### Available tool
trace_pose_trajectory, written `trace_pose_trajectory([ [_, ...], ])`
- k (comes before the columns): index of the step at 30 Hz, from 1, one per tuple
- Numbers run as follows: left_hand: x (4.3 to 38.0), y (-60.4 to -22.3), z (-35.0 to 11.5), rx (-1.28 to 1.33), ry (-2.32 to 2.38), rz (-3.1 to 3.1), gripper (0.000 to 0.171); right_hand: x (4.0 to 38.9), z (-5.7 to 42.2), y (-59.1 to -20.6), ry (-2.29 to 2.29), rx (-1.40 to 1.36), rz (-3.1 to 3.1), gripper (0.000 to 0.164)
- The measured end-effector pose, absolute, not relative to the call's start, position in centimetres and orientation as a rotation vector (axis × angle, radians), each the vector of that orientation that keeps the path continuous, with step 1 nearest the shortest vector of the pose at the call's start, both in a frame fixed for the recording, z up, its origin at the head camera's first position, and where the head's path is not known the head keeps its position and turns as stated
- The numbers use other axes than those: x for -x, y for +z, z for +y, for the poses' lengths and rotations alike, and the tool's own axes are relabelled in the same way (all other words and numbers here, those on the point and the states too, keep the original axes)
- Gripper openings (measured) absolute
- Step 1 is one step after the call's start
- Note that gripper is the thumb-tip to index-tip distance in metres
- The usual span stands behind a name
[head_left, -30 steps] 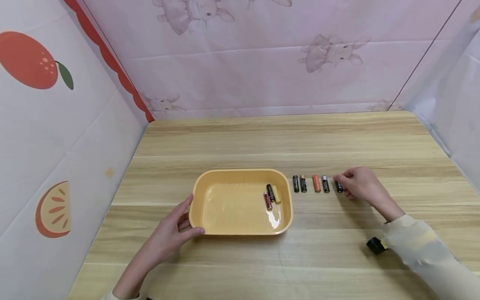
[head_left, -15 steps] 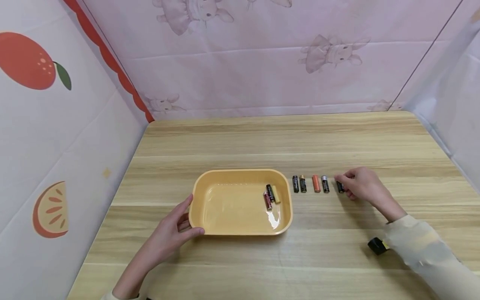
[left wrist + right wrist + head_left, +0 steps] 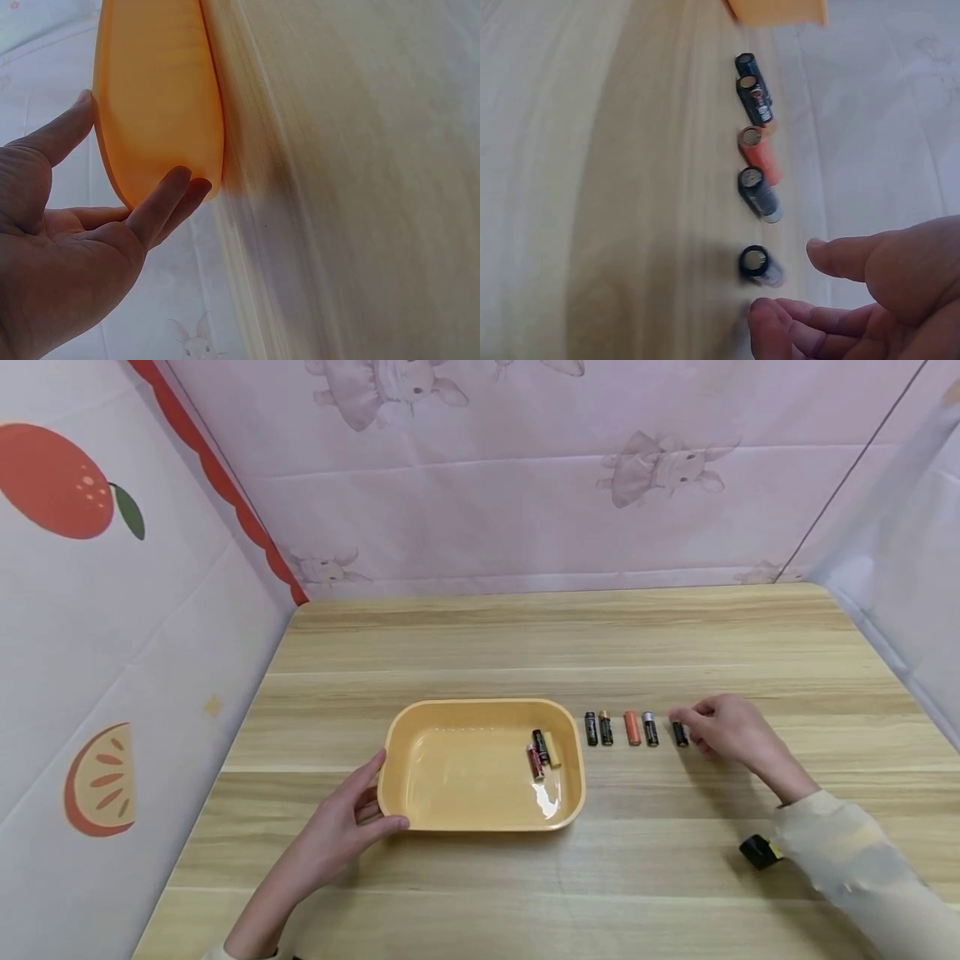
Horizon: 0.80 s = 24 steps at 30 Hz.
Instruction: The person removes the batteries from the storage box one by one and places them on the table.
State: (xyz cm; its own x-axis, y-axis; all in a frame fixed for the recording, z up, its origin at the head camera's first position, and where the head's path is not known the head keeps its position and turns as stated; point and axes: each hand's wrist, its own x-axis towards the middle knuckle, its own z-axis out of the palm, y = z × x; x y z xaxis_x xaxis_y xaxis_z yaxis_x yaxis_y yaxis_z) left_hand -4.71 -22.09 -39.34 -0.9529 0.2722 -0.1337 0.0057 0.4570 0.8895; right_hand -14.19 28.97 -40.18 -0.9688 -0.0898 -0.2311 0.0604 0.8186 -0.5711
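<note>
At the left we see the left grip [image 3: 341, 827] holding the left end of a yellow tray [image 3: 465, 777], thumb at the near rim, fingers against the outer wall. The tray has rounded corners and a glossy floor. Near its right end lie three small batteries, close together: a red battery [image 3: 536, 762], a lettered black battery [image 3: 541, 747] and a yellow battery [image 3: 552, 751]. Just beyond the tray, on the wood-grain surface [image 3: 480, 643], we find five more in a row: a dark battery [image 3: 591, 728], a copper-ended battery [image 3: 606, 728], an orange battery [image 3: 632, 728], a silver-ended battery [image 3: 650, 729] and, slightly apart, the last black battery [image 3: 756, 261]. The right grip [image 3: 731, 731] is beside that one, thumb and fingertips parted around it, gaps visible.
</note>
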Motion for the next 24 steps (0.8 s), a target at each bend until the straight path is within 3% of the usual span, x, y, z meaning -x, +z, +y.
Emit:
trace_pose_trajectory([
  [7,4.5,-39.3,-22.1,-0.244,1.503,2.444,0.097,13.9,27.4,-37.2,-0.977,0.119,2.799,0.05],
  [16,4.6,-39.6,-22.1,-0.227,1.494,2.446,0.098,12.9,21.1,-32.1,-1.163,0.277,2.613,0.037],
  [24,4.6,-39.8,-22.1,-0.22,1.501,2.438,0.098,12.8,15.4,-32.9,-1.281,0.445,2.298,0.027],
])
